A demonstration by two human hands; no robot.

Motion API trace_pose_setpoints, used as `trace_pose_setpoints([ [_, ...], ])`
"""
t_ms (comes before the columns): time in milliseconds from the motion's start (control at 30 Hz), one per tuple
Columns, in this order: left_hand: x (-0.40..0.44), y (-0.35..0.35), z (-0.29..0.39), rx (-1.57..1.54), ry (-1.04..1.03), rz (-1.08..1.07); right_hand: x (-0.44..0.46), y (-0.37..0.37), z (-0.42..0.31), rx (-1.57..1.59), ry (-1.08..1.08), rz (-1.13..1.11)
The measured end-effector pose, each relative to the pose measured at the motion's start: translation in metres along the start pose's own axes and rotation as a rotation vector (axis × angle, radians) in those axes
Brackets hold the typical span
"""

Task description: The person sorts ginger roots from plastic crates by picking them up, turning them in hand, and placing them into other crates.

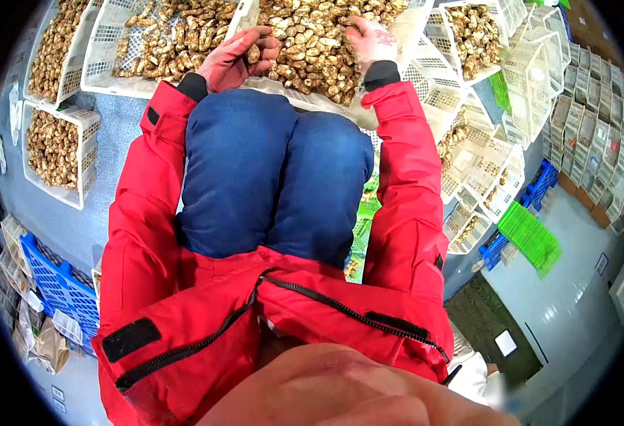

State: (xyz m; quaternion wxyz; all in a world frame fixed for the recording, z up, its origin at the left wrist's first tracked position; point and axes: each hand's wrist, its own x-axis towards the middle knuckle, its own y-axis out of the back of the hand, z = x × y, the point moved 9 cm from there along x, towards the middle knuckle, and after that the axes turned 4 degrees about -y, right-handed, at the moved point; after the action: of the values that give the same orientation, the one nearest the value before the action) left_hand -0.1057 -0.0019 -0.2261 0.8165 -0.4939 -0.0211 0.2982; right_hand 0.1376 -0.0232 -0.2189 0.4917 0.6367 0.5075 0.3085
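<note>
My left hand (236, 58), which looks gloved in thin reddish material, has its thumb and fingers closed around one small brown lumpy piece (253, 54) resembling a mushroom. It is above the near left edge of a heap of similar brown-and-white pieces (312, 50). My right hand (374, 42) reaches over the heap's right side, fingers apart and fingertips at the pieces. Whether it touches any is hard to make out. The heap lies in front of my knees in a pale container whose edge (262, 85) is partly hidden by my legs.
White mesh crates with the same pieces stand on the left (77, 135), upper left (106, 53) and right (461, 74). More white crates (532, 78), a green plastic grid (528, 234) and stacked baskets (592, 128) are at the right. A blue crate (60, 284) stands lower left.
</note>
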Motion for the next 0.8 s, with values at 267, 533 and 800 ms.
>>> trace_pose_setpoints([
  [267,-0.001,0.001,0.002,0.036,0.002,0.033,-0.003,-0.040,-0.006,0.702,-0.132,-0.042],
  [533,-0.001,-0.004,0.003,0.047,-0.012,0.080,-0.028,-0.051,0.018,1.116,-0.242,-0.180],
  [800,0.000,-0.006,0.001,0.041,0.006,0.063,0.003,-0.064,-0.054,0.081,0.084,-0.143],
])
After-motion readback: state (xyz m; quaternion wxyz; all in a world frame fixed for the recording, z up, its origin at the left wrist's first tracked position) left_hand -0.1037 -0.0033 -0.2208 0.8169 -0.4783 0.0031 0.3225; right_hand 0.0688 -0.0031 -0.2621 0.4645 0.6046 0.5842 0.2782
